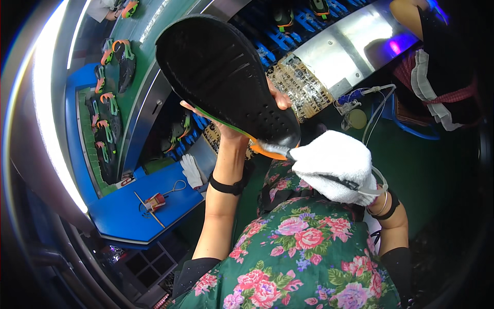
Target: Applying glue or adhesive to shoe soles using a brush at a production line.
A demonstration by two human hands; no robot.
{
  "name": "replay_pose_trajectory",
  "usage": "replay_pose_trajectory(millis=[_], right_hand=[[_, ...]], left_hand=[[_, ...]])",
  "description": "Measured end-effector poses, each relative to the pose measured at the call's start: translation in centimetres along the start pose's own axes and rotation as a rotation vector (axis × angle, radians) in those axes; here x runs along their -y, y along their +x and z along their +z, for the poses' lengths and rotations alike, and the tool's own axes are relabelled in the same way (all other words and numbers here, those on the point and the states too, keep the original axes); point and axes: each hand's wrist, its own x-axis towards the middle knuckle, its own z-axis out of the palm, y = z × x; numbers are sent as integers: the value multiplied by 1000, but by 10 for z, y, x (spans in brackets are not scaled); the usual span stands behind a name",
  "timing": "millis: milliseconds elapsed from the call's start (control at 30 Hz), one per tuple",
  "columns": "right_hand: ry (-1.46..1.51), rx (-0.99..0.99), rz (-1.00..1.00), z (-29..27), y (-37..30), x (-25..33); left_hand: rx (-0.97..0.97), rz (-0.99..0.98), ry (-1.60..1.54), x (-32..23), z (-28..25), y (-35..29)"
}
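My left hand point(232, 132) grips a black shoe point(216, 72) from beneath and along its edges, with its underside facing up. Small holes dot the heel end, and shallow lines mark the middle. Green and orange trim shows along the shoe's lower edge. A thick white terry cloth point(334, 162) wraps my right hand, which is closed beside the heel; the cloth hides the fingers. From its left end a narrow greyish tip reaches the orange trim, and what it belongs to is hidden. Clear tubing curves by the right wrist.
Several black shoes with orange and green trim point(125, 64) line a green conveyor at left. A blue table point(139, 216) carries a small red and tan object and white gloves point(191, 171). Beyond the shoe are a metal ledge point(355, 44) and printed brown tape point(301, 85). A cable hangs at right.
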Motion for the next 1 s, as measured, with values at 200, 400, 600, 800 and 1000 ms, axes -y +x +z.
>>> replay_pose_trajectory(millis=[200, 400, 600, 800, 1000], right_hand=[[-100, 37, -128, 6, -6, 6], [-74, 51, -152, 6, -3, 12], [-95, 19, -57, 9, -8, 14], [-117, -94, 67, 0, -9, 5], [68, -61, 161, 5, -12, 6]], left_hand=[[-13, 40, -39, 7, 1, 5], [-55, -5, -74, 12, -6, 0], [-273, -93, -144, 14, 10, -6], [-222, -66, -158, 13, 9, -9], [-59, -31, -28, 12, 4, -2]])
